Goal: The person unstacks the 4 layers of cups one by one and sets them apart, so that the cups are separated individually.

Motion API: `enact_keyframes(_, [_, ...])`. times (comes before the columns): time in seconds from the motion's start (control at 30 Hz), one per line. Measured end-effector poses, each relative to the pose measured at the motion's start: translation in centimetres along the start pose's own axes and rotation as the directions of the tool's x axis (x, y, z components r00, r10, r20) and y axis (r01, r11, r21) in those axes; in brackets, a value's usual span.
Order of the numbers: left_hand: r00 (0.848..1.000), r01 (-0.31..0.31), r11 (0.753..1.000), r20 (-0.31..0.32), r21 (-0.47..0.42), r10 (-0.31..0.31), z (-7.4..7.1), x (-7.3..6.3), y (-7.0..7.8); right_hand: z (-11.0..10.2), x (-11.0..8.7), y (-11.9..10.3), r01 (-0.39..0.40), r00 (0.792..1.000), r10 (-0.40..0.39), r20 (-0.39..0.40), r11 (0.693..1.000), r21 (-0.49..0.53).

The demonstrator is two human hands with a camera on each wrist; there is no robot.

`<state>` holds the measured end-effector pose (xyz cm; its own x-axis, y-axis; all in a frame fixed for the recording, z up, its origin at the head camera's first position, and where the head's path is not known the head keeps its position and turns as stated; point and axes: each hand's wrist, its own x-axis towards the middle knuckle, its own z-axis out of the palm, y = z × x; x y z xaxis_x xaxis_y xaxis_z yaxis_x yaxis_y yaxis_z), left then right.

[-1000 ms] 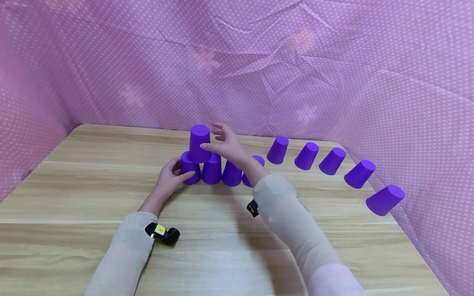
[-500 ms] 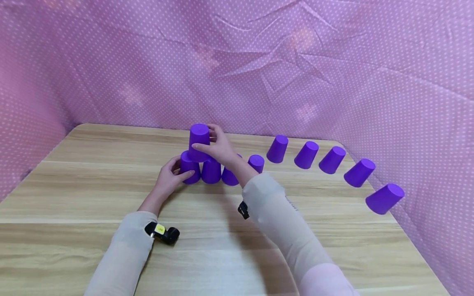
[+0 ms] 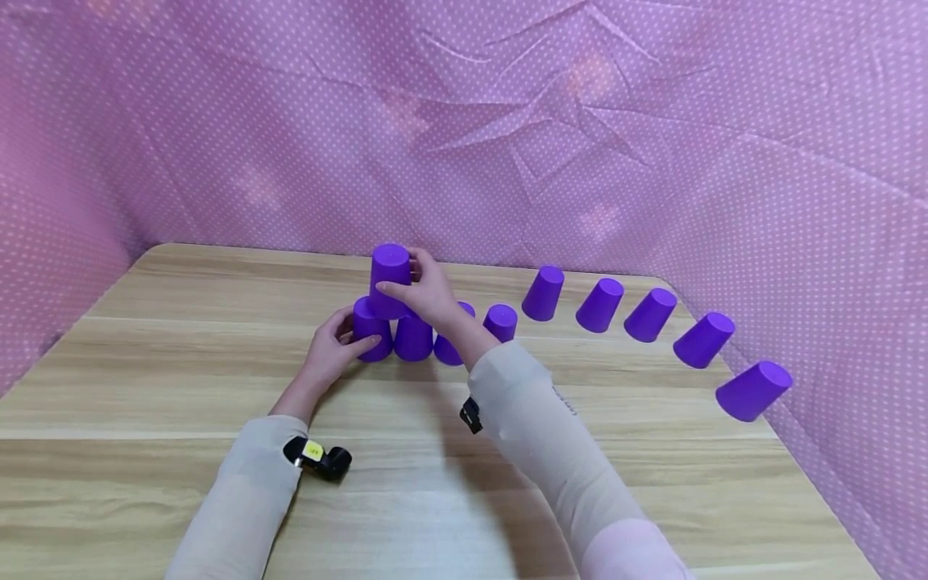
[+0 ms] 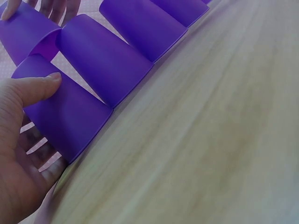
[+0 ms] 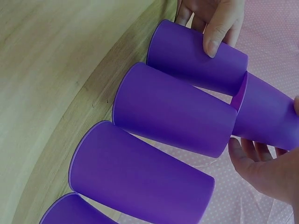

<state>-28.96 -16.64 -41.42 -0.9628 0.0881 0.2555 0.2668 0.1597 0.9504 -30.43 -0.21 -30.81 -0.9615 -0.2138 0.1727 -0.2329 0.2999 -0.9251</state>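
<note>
Upside-down purple cups stand in a row on the table. My left hand holds the leftmost cup, thumb across its front and fingers behind. An upper cup rests upside down, bridging the tops of that cup and the second cup. Around the upper cup's right side, my right hand grips with the thumb in front and the fingers at the back. In the right wrist view the upper cup touches the rims of both cups below. My right forearm partly hides the third cup.
A fourth cup ends the front row. Farther right, several more upside-down purple cups stand apart in a curved line towards the table's right edge. Pink dotted cloth hangs behind the wooden table and at its sides.
My right hand has moved left, its spread fingers coming in around the upper cup. That cup and my left hand have stayed about where they were.
</note>
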Motion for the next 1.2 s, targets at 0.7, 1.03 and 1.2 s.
enact_keyframes(0.7, [1.0, 0.006, 1.0, -0.001, 0.009, -0.006, -0.1, 0.2, 0.1, -3.5, -2.4, -0.5, 0.034, 0.998, -0.035, 0.052, 0.999, 0.026])
enact_keyframes(1.03, [0.999, 0.039, 0.999, 0.002, 0.001, -0.039, -0.1, -0.3, 1.9, -4.6, -5.4, -2.8, 0.091, 0.994, -0.091, 0.065, 0.996, 0.013])
enact_keyframes(1.2, [0.999, 0.038, 0.999, 0.003, 0.014, -0.038, 0.0, -0.6, 2.7, -5.1, -6.1, -2.2, 0.101, 0.993, -0.101, 0.063, 0.995, 0.015])
